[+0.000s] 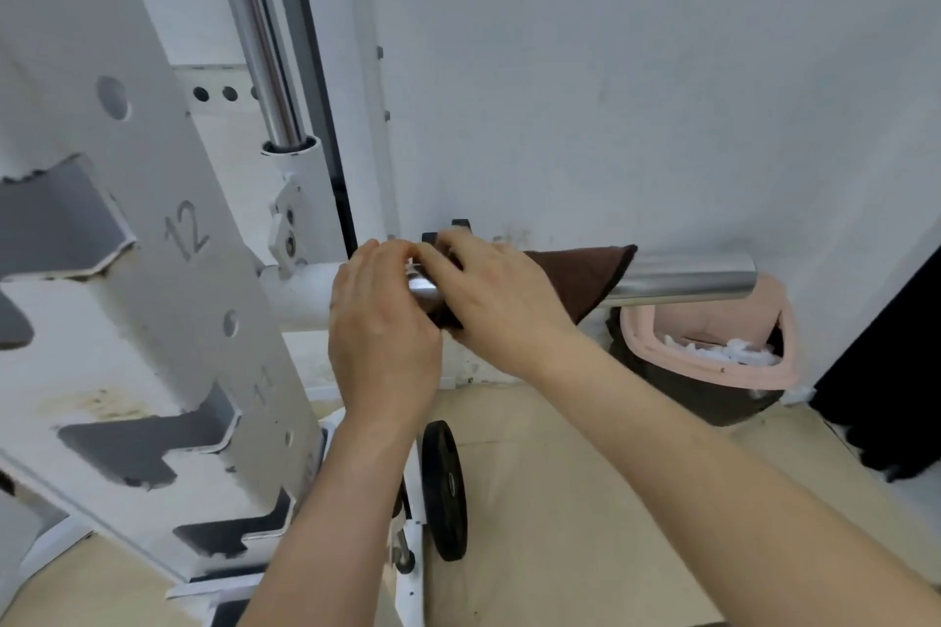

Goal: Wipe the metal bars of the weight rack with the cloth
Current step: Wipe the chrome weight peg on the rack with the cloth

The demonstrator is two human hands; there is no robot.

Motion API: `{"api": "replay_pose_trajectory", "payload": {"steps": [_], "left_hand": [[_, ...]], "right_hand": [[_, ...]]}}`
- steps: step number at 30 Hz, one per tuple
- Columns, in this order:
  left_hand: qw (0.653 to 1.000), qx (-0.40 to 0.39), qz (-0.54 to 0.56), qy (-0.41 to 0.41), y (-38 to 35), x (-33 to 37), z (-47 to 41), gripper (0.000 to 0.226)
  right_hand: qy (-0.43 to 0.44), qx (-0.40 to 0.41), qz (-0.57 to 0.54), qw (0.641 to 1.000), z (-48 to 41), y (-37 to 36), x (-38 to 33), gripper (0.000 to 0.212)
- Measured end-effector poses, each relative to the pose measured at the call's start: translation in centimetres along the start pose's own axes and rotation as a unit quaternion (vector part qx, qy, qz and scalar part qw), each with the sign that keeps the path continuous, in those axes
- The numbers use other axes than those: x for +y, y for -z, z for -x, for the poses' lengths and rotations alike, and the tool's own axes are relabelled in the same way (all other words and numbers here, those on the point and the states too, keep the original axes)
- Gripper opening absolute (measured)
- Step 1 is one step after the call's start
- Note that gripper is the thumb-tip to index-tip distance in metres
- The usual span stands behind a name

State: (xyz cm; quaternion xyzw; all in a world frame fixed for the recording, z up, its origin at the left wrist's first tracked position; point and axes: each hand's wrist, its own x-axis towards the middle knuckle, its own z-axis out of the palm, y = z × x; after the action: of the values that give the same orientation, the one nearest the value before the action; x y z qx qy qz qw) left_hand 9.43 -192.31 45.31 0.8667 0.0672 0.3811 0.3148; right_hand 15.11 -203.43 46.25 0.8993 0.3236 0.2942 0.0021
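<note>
A shiny horizontal metal bar [687,283] sticks out to the right from the white weight rack [153,239]. A dark brown cloth [585,275] is draped over the bar near its middle. My right hand [494,300] presses the cloth around the bar, fingers curled over the top. My left hand [382,321] lies just left of it, fingers on the bar and the cloth's left edge. A strip of bare bar shows between the two hands. A second chrome bar [265,41] stands upright at the back of the rack.
A black weight plate [444,489] stands on edge on the wooden floor below my hands. A bin with a pink liner [713,346] and white scraps sits under the bar's free end, against the white wall. Something black stands at the far right.
</note>
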Motion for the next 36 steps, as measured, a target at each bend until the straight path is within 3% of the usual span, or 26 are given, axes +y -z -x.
{"api": "replay_pose_trajectory", "payload": {"steps": [3,6,8,13,17,19,24,26,28,30,31,32,33,35,36], "left_hand": [[1.000,-0.016,-0.019,-0.016,0.0,-0.5,-0.1,0.033],[0.999,-0.026,-0.013,-0.019,-0.1,-0.6,-0.3,0.028],[1.000,-0.026,-0.004,-0.015,0.0,-0.6,-0.4,0.029],[1.000,-0.020,0.004,-0.018,0.0,-0.6,-0.4,0.028],[0.999,0.004,-0.035,-0.008,-0.2,-0.9,-0.2,0.027],[0.999,0.004,-0.041,-0.005,-0.2,-1.0,-0.3,0.027],[0.999,0.005,-0.041,-0.019,0.0,-1.1,-0.3,0.028],[0.999,0.006,-0.039,-0.023,-0.2,-1.2,-0.2,0.029],[0.999,0.010,-0.040,-0.024,-0.2,-1.2,-0.1,0.029],[0.999,0.018,-0.033,-0.022,-0.3,-1.1,-0.1,0.029],[0.999,0.020,-0.028,-0.022,-0.5,-1.2,-0.1,0.028],[0.999,0.021,-0.025,-0.023,-0.6,-1.2,-0.1,0.028],[0.999,0.024,-0.024,-0.025,-0.6,-1.3,-0.1,0.027],[0.999,0.026,-0.024,-0.028,-0.6,-1.3,0.0,0.026],[0.999,0.025,-0.025,-0.028,-0.6,-1.3,0.0,0.026]], "right_hand": [[-0.115,0.005,0.055,0.992,3.9,0.0,6.1,0.088],[-0.202,-0.063,0.152,0.965,5.5,1.2,8.6,0.076],[-0.176,-0.095,0.121,0.972,4.3,1.4,7.3,0.063],[-0.031,-0.039,0.019,0.999,-1.4,-0.5,-0.2,0.059],[-0.012,-0.033,0.026,0.999,0.7,0.3,3.3,0.072],[-0.042,-0.026,0.025,0.998,3.4,1.0,7.7,0.070],[-0.133,-0.061,0.030,0.989,7.8,2.6,14.5,0.043],[-0.185,-0.026,0.023,0.982,9.6,1.9,15.7,0.040],[-0.275,0.046,-0.062,0.958,11.2,1.3,15.8,0.047],[-0.348,0.127,-0.175,0.912,11.8,1.2,14.5,0.065],[-0.390,0.168,-0.231,0.875,11.8,1.3,13.4,0.072],[-0.445,0.209,-0.315,0.812,11.4,0.8,12.3,0.075],[-0.492,0.250,-0.431,0.714,10.9,0.1,11.5,0.073],[-0.518,0.317,-0.667,0.431,9.6,-0.7,10.0,0.063],[-0.523,0.326,-0.726,0.305,9.2,-1.5,9.7,0.054]]}}
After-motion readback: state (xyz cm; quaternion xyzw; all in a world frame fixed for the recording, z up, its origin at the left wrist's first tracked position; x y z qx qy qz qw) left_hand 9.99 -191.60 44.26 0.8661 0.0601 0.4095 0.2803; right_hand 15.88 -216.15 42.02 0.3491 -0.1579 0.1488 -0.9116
